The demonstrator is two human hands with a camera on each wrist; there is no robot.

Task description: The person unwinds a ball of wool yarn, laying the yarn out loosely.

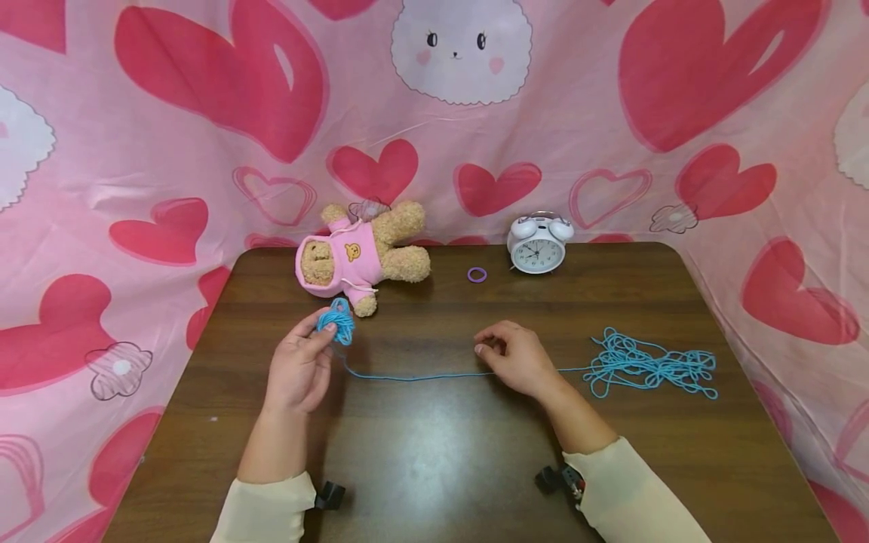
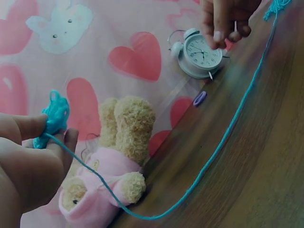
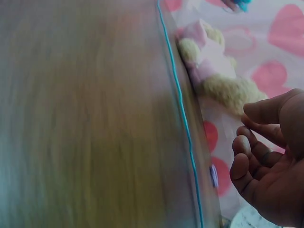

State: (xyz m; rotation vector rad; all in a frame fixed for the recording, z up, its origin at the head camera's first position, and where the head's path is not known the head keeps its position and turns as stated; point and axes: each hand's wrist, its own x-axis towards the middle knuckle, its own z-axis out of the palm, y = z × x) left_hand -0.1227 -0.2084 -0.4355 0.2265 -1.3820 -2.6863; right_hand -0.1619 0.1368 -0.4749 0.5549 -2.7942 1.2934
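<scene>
A small wound bundle of blue yarn (image 1: 337,323) is pinched between the thumb and fingers of my left hand (image 1: 302,366), raised over the left side of the table. From it a single strand (image 1: 421,378) runs down and across to a loose tangle of the same yarn (image 1: 648,366) at the right. Over this strand hovers my right hand (image 1: 517,358), fingers loosely curled with nothing between them. In the right wrist view the strand (image 3: 181,109) passes apart from the fingers (image 3: 241,166).
A teddy bear (image 1: 356,256) in a pink hoodie lies at the back left of the brown table (image 1: 421,467). Further right are a purple ring (image 1: 477,275) and a white alarm clock (image 1: 538,253). A pink heart-patterned cloth (image 1: 441,128) hangs behind the table.
</scene>
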